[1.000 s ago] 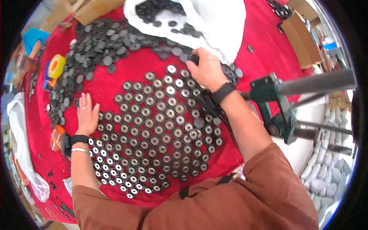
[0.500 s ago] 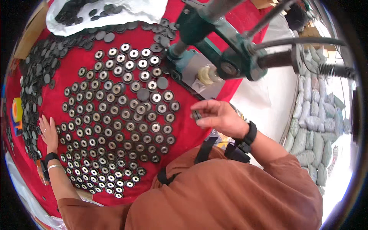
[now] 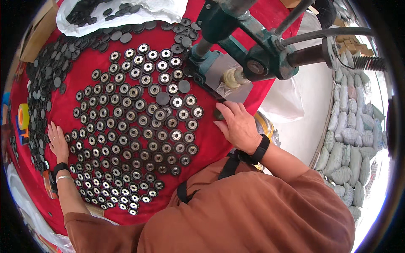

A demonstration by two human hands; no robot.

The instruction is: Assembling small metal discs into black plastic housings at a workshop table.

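My right hand (image 3: 238,126), with a black band on its wrist, rests on the red cloth (image 3: 209,145) just below the base of a green press machine (image 3: 253,55). Its fingertips pinch a small dark round wheel (image 3: 218,114). The press's grey metal plate (image 3: 223,71) with a cream knob lies right above the hand. My left hand (image 3: 58,142) lies flat and spread on the cloth at the left edge of a large field of black wheels with shiny centres (image 3: 139,126), and it holds nothing.
Plain black discs are heaped along the left side (image 3: 44,84) and on a white bag (image 3: 139,10) at the top. A yellow tape roll (image 3: 22,118) sits far left, near a cardboard box (image 3: 38,33). Stacked pale sacks (image 3: 350,139) fill the right.
My right hand came back from the far discs with a wheel and moved to the press base, settling lower on the cloth. The view swung right. My left hand stayed put.
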